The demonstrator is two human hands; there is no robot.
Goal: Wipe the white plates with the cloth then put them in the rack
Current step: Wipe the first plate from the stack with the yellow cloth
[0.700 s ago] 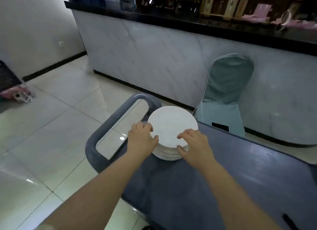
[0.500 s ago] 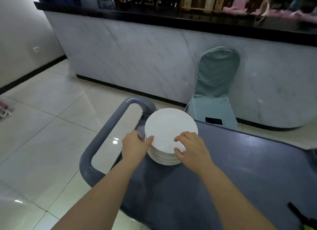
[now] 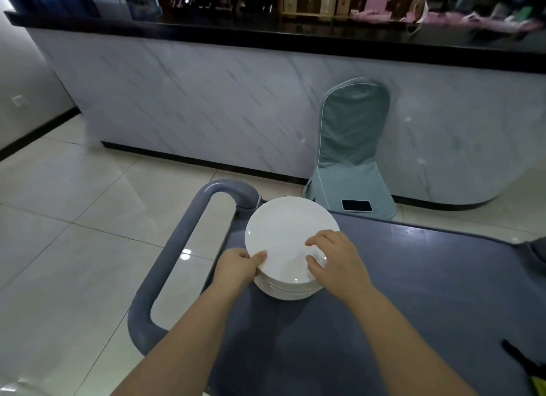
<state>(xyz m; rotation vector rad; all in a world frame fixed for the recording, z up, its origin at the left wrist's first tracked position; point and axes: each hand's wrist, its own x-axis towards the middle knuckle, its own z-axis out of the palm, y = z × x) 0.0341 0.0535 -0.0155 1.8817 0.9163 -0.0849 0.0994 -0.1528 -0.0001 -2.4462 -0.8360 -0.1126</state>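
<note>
A stack of white plates (image 3: 285, 289) stands at the left end of a grey cart top (image 3: 413, 292). The top plate (image 3: 283, 233) is tilted, its near edge lifted off the stack. My left hand (image 3: 239, 267) grips that plate's near-left rim, thumb on top. My right hand (image 3: 334, 259) rests on its near-right part with curled fingers on the upper face and thumb at the rim. No cloth or rack shows in the head view.
The cart's grey loop handle (image 3: 183, 248) juts out to the left over a tiled floor. A teal covered chair (image 3: 351, 147) with a phone (image 3: 356, 205) on its seat stands against a marble counter (image 3: 206, 100). A dark object (image 3: 520, 357) lies at the cart's right edge.
The top plate's near edge has come up off the stack between both hands. The view has swung right, so the counter and chair sit further left.
</note>
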